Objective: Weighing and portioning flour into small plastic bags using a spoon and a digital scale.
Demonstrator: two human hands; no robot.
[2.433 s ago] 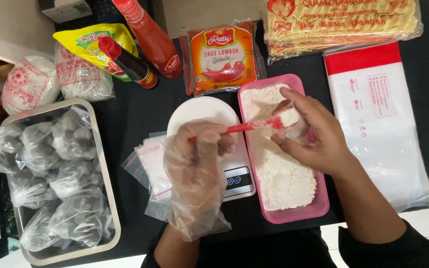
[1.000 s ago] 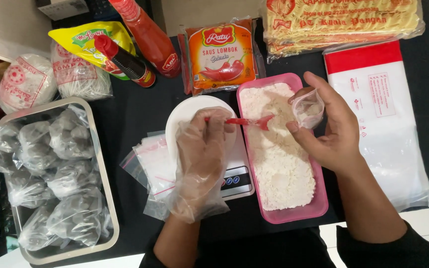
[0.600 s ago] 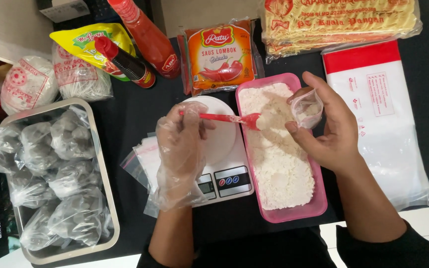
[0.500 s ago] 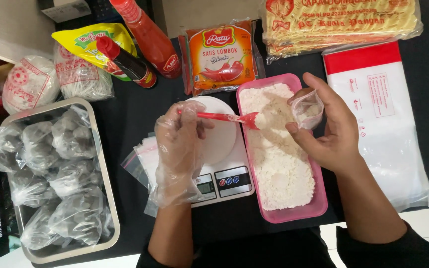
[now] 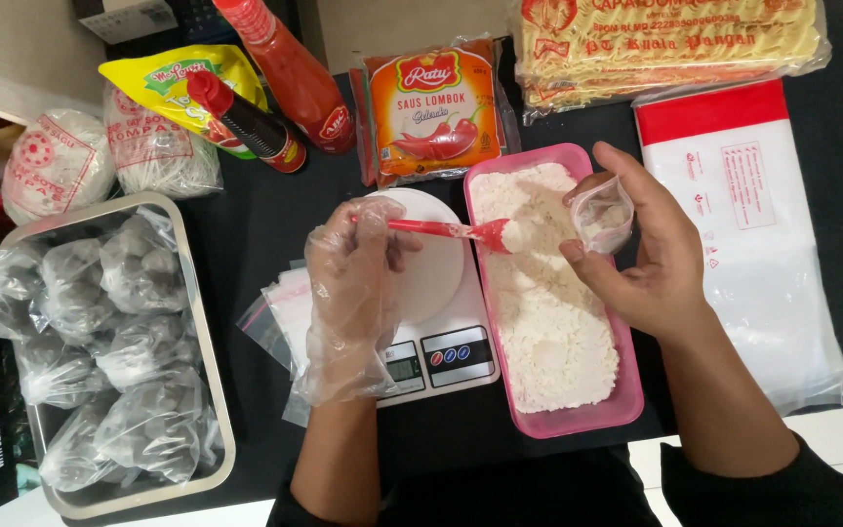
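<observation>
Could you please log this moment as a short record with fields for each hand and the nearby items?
left hand: in a clear glove, holds red spoon heaped with white powder
right hand: bare, holds small clear bag open
pink tray: white powder, under the spoon
scale: white, beside the tray
metal tray: bagged dark balls

- Wore a thin, crinkled clear plastic glove (image 5: 348,293) on the left hand (image 5: 353,278).
- Gripped a glossy red plastic spoon (image 5: 446,231).
- Pinched a small clear plastic bag (image 5: 605,213) in the bare right hand (image 5: 641,259).
- Held matt, powdery white flour in a smooth pink plastic tub (image 5: 578,422).
- Gleamed as brushed metal: tray (image 5: 209,371), far left.
</observation>
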